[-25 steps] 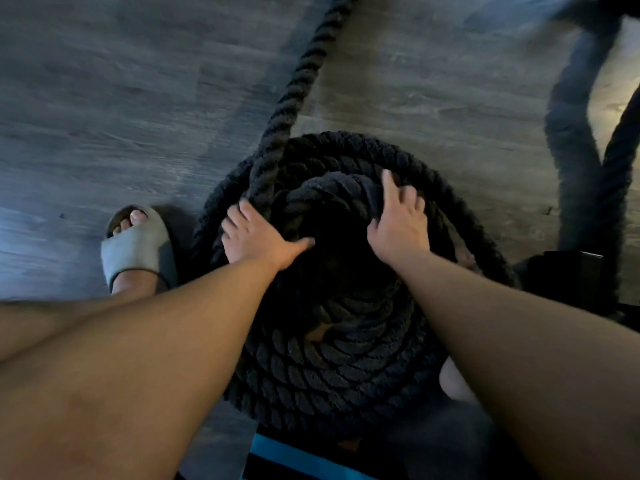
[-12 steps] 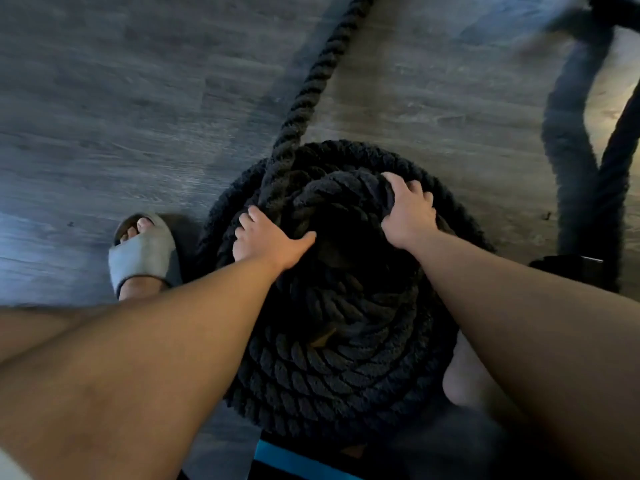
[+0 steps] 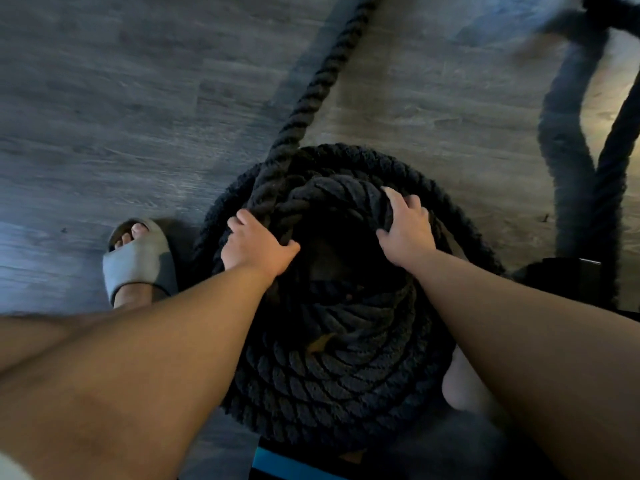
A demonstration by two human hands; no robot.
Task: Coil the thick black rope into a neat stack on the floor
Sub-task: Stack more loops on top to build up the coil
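Note:
The thick black rope (image 3: 332, 368) lies wound in a round stack of several turns on the grey wood floor, between my legs. Its free length (image 3: 311, 98) runs from the top left of the stack away to the upper edge. My left hand (image 3: 254, 245) grips the top turn on the left side, fingers over the rope and thumb hooked inside the ring. On the right side my right hand (image 3: 405, 226) grips that same top turn, fingers curled over it. The hollow middle of the stack is dark.
My left foot in a grey slipper (image 3: 138, 261) stands just left of the stack. More black rope (image 3: 609, 161) hangs or lies at the far right beside a dark object (image 3: 568, 278). Bare wood floor (image 3: 121, 116) lies to the left and beyond.
Both hands have slid a little along the top turn. My right hand's fingers have curled tighter over it, and my left thumb has hooked further in. The free length has swung slightly right.

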